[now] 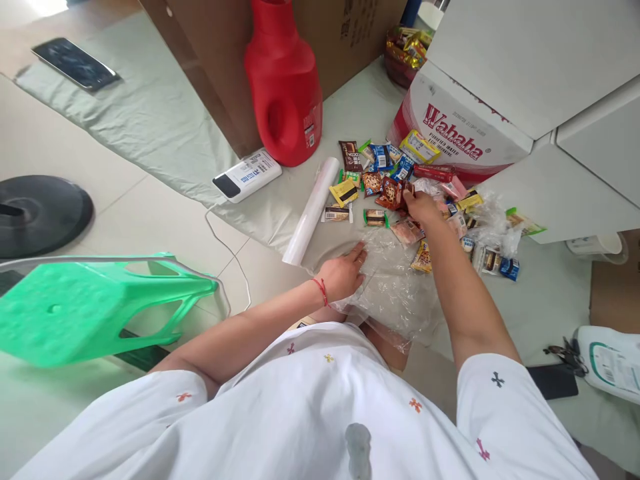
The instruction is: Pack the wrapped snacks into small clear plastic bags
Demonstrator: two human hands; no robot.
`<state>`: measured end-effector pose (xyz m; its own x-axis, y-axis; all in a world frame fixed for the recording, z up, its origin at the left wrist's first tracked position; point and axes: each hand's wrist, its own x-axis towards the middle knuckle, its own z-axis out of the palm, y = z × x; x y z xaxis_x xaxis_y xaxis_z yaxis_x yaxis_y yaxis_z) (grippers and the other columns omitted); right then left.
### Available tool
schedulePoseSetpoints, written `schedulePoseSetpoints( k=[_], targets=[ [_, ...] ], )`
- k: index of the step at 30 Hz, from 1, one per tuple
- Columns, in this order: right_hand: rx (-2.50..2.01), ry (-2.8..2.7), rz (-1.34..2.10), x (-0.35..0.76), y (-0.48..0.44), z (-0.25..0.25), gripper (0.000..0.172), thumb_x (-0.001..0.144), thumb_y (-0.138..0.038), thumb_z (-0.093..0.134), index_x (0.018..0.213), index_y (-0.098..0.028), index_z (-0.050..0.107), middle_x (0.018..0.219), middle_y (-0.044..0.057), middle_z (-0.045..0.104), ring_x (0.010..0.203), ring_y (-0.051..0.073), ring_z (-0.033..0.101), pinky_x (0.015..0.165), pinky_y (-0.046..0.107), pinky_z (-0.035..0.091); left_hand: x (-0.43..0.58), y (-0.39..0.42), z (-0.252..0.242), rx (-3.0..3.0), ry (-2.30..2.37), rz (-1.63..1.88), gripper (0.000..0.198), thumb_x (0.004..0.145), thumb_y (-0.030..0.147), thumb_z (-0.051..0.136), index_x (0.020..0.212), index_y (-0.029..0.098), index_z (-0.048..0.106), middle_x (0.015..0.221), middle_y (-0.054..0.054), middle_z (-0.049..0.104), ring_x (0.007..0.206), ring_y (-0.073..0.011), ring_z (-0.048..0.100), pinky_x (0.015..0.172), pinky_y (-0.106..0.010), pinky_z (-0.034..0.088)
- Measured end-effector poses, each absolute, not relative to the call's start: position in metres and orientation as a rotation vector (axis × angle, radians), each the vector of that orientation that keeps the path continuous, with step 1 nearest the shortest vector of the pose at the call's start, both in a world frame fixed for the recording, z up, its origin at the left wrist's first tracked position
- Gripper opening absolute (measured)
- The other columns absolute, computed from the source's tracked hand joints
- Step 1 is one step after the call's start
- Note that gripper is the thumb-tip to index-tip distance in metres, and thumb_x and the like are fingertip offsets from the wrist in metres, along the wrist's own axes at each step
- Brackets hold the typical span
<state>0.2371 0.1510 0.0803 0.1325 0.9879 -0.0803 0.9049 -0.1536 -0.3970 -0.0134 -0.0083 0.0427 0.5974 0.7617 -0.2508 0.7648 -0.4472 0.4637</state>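
Bare pale cloth [150,100] offers a passage along its left edge from a phone [75,63] to a power bank [247,176], a brown box [213,73] walling its far side. A red jug [290,87] and Wahaha carton [450,130] block reach beyond the snack packets [373,183]; a white roll [313,210] lies between left hand [343,273] and power bank.

Pale tiled floor [135,227], green plastic stool [60,313], white panelled furniture [540,53]

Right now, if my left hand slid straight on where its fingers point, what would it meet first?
Your left hand would first meet the clear plastic, then probably the snack packets beyond, though depth is unclear.
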Motion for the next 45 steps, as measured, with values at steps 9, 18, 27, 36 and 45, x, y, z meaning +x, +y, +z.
schedulePoseSetpoints(
  k=[9,18,27,36,45],
  targets=[
    [-2.440,-1.615,0.506,0.220,0.154,0.077,0.046,0.088,-0.042,0.068,0.119,-0.008,0.071,0.119,0.028,0.072,0.111,0.038,0.069,0.094,0.047,0.054,-0.014,-0.007,0.045,2.293,1.217,0.009,0.067,0.096,0.037,0.054,0.160,0.018,0.044,0.175,-0.010,0.024,0.129,-0.0321,0.065,0.101,-0.041,0.058],
    [-1.982,-1.960,0.236,0.246,-0.009,0.114,0.061,0.096,-0.041,0.050,0.152,-0.018,0.047,0.127,0.020,0.066,0.112,0.036,0.063,0.096,0.053,0.052,-0.012,-0.006,0.044,2.263,1.184,0.035,0.069,0.095,0.035,0.054,0.161,0.016,0.043,0.175,-0.010,0.021,0.132,-0.0343,0.063,0.105,-0.044,0.057],
    [-1.838,-2.384,0.323,0.202,-0.103,0.061,0.060,0.099,-0.046,0.052,0.156,-0.028,0.048,0.123,0.019,0.064,0.109,0.039,0.058,0.092,0.057,0.053,-0.012,-0.006,0.042,2.298,1.196,0.064,0.070,0.095,0.037,0.056,0.160,0.015,0.043,0.175,-0.011,0.023,0.129,-0.0343,0.065,0.104,-0.043,0.057],
    [-1.954,-2.241,0.190,0.205,-0.095,0.066,0.071,0.096,-0.066,0.054,0.153,-0.025,0.052,0.120,0.022,0.062,0.112,0.044,0.055,0.092,0.061,0.050,-0.010,-0.007,0.046,2.291,1.231,0.036,0.070,0.093,0.034,0.057,0.159,0.015,0.044,0.175,-0.010,0.025,0.134,-0.0336,0.062,0.109,-0.042,0.055],
    [-1.711,-2.094,0.089,0.222,-0.154,0.068,0.054,0.101,-0.046,0.058,0.151,-0.028,0.048,0.129,0.017,0.062,0.119,0.034,0.057,0.102,0.054,0.051,-0.039,0.001,0.038,2.258,1.086,0.438,0.056,0.092,0.030,0.060,0.146,0.019,0.059,0.168,-0.010,0.041,0.149,-0.0265,0.049,0.123,-0.040,0.045]
  ],
)
